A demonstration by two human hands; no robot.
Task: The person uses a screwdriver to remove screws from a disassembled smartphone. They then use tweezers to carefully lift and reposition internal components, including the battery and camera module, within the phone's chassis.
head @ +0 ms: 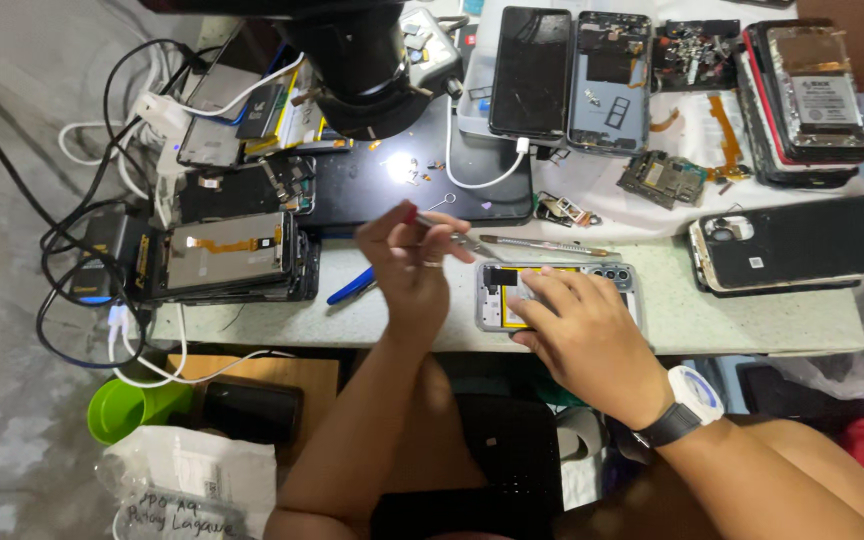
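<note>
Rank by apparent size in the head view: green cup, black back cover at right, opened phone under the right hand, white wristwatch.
1. Black back cover
2. Opened phone, partly hidden by the right hand
3. Green cup, partly hidden and below the table, so unsure
4. White wristwatch

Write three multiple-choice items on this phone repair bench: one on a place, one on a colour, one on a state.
1. Where is the right hand?
A. On the opened phone
B. On the green cup
C. On the microscope

2. What colour is the wristwatch face?
A. Red
B. White
C. Yellow

3. How is the phone under the right hand?
A. Sealed in a box
B. Back cover off, insides showing
C. Folded in half

Answers:
1. A, the fingers press on its open back at the bench edge.
2. B, white face on a black strap.
3. B, yellow and black inner parts show, while the left hand holds a thin tool above it.
</note>
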